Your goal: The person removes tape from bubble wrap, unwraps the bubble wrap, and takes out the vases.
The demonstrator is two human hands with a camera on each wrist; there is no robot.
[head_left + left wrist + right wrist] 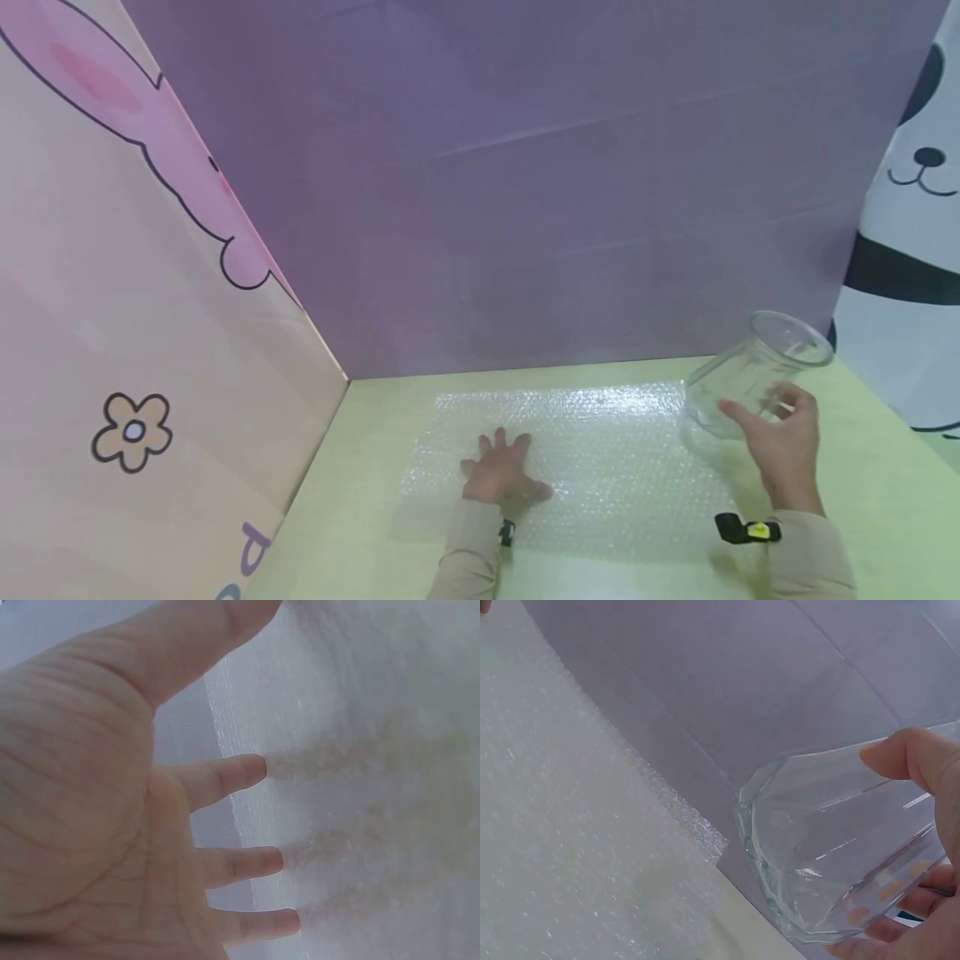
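A sheet of clear bubble wrap (pixel 622 492) lies flat on the table. My left hand (pixel 498 473) is over its left part with fingers and thumb spread straight; in the left wrist view the fingertips point at the bubble wrap (pixel 360 825). With my right hand (pixel 787 442) I grip a clear glass vase (pixel 731 387) around its side. The vase is tilted, its wide rim up to the right and its base down to the left, near the sheet's right edge. The faceted thick base of the vase (pixel 780 847) shows in the right wrist view, apart from the sheet.
The pale green table (pixel 367 425) meets a purple-grey backdrop (pixel 555 208) behind. At the left stands a panel with a pink cartoon figure and a flower (pixel 133 432). A panda panel (pixel 900 333) stands at the right.
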